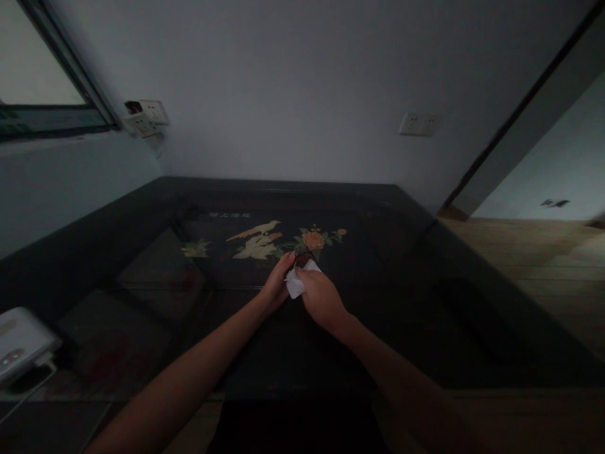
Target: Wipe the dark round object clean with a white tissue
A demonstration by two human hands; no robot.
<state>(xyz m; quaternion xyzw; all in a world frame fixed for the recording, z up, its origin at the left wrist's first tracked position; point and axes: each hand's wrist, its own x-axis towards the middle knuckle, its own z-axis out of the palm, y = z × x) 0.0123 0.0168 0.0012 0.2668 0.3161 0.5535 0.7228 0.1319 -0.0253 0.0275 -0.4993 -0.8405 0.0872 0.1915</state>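
Note:
Above the dark tabletop, near its middle, my two hands meet. My left hand (278,282) is closed around the side of a small dark object (303,258) with a brownish face and a thin black edge; its exact kind is hard to make out in the dim light. My right hand (324,295) pinches a white tissue or cloth (295,287) and presses it against the near side of that object. Fingers and the white piece hide much of the object.
The dark glossy table (293,353) carries a bird-and-flower picture (312,239). A white device (23,343) with a cable stands at the left edge. A long dark shape (477,318) lies at the right. Wall sockets (420,123) are behind, and a window (42,57) is upper left.

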